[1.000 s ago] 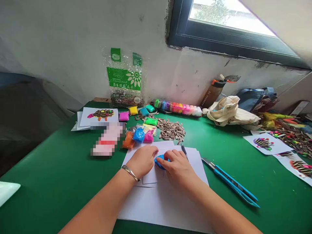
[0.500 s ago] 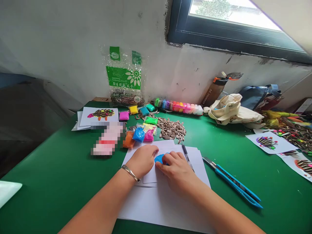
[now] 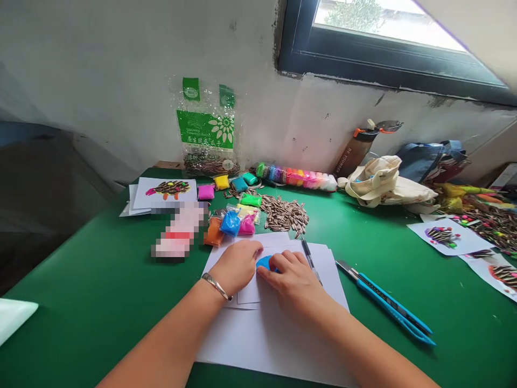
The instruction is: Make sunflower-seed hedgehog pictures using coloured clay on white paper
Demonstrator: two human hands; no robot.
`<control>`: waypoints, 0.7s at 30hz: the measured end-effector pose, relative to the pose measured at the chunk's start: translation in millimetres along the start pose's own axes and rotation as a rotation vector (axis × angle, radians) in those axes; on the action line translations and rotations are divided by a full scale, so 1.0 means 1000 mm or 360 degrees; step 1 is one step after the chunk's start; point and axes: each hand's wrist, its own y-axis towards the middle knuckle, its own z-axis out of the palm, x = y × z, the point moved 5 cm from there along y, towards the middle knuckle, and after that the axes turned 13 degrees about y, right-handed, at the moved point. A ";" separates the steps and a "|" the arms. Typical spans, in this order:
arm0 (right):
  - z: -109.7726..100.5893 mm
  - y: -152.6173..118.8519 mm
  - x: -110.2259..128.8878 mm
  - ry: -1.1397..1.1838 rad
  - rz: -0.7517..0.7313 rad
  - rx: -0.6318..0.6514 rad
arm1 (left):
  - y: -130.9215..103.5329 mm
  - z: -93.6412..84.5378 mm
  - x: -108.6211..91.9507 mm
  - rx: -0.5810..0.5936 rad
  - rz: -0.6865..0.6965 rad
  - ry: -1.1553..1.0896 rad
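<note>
A flattened piece of blue clay (image 3: 264, 263) lies on a small white sheet (image 3: 248, 291), on top of larger white paper (image 3: 258, 334). My right hand (image 3: 291, 275) is curled over the clay's right side, its fingers and thumb touching it. Just left of the clay, my left hand (image 3: 241, 261) rests on the paper with its fingers bent together; its fingertips are partly hidden, and I cannot make out anything in them. A silver bracelet (image 3: 217, 285) circles the left wrist. Beside my right hand a black pen (image 3: 310, 257) lies on the paper.
Clay packets (image 3: 230, 222) and a seed pile (image 3: 285, 214) lie beyond the paper. A blue-handled cutter (image 3: 391, 304) is at the right. Seed-decorated pictures (image 3: 165, 193) lie back left, others at far right. A seed bag (image 3: 208, 134), bottle (image 3: 354, 151) and cloth bag (image 3: 382, 180) line the wall.
My right fingers have shifted slightly over the blue clay, covering a little more of it. My left hand has stayed in place.
</note>
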 end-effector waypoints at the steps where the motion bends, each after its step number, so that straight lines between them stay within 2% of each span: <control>1: -0.002 -0.001 -0.002 0.0021 0.0017 -0.0028 | 0.000 0.000 0.000 -0.0001 0.0003 -0.0001; 4: -0.003 -0.004 -0.005 0.0053 0.0034 -0.0060 | 0.000 0.000 0.000 -0.0003 0.0011 -0.0001; 10: 0.006 -0.007 -0.001 0.0025 -0.0059 0.0043 | 0.000 0.000 0.000 -0.0002 0.0008 0.0004; 15: 0.003 -0.007 0.003 0.0043 -0.0055 0.0099 | 0.000 0.001 0.002 0.0000 0.0006 0.0002; 21: -0.003 -0.006 0.001 0.0050 -0.0006 -0.0040 | 0.000 0.001 0.001 -0.0002 -0.0001 -0.0005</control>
